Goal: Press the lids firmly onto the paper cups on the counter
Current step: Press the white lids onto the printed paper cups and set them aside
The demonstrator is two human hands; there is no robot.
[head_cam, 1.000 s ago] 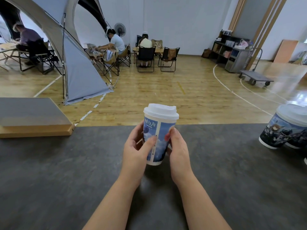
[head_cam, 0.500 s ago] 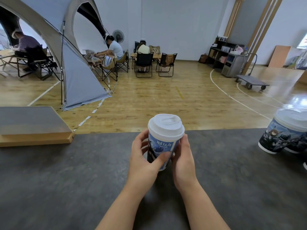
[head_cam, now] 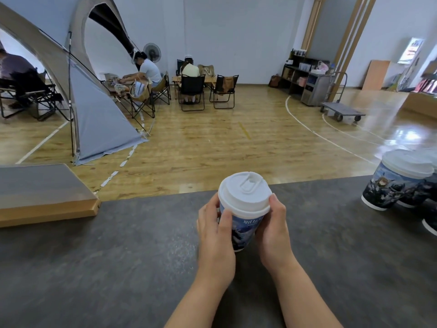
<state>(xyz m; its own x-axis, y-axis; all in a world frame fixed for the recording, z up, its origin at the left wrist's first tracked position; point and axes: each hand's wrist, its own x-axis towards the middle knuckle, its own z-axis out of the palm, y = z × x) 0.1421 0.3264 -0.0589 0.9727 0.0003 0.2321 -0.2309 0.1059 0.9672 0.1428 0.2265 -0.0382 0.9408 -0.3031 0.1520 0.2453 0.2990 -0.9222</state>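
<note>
A blue printed paper cup [head_cam: 243, 229] with a white lid [head_cam: 244, 194] stands on the dark grey counter [head_cam: 118, 256], near its far edge. My left hand [head_cam: 216, 235] wraps the cup's left side, thumb across the front just under the lid. My right hand [head_cam: 274, 229] holds the right side, fingertips touching the lid's rim. At the right edge stands a dark printed lidded cup [head_cam: 397, 181], with more cups partly cut off behind and below it.
A wooden-edged raised board [head_cam: 47, 197] lies on the counter at the left. Beyond the counter is a wooden hall floor with a grey tent, people seated on folding chairs, shelving and a flat trolley [head_cam: 343, 112].
The view has dipped, so the lid's top shows more. Both hands have slid up the cup toward the lid, and the cup has turned slightly in them.
</note>
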